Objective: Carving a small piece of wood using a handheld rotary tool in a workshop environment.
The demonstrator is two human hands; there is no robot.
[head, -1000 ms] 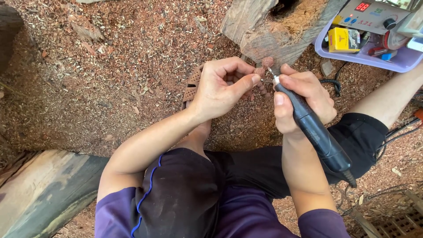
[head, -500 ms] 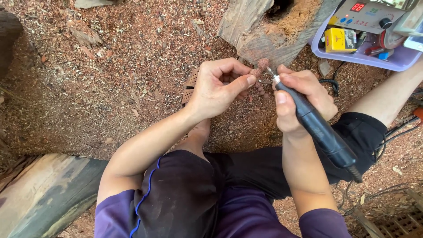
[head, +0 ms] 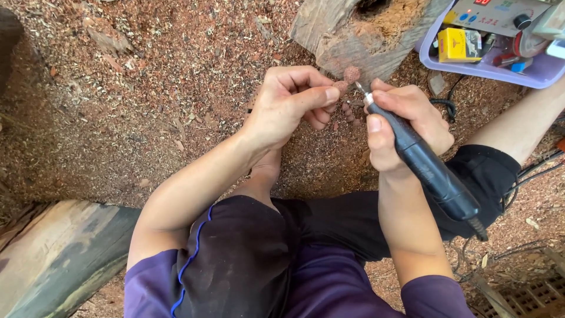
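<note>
Sawdust ground (reddish), weathered log nearby.

Black rotary tool, lilac tray, yellow box, reddish-brown sawdust.

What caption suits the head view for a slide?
Left hand pinches a small reddish piece beside the rotary tool gripped in the right hand.

Purple short sleeves were worn, black shorts with blue side piping seen below both hands; forearms left bare.
</note>
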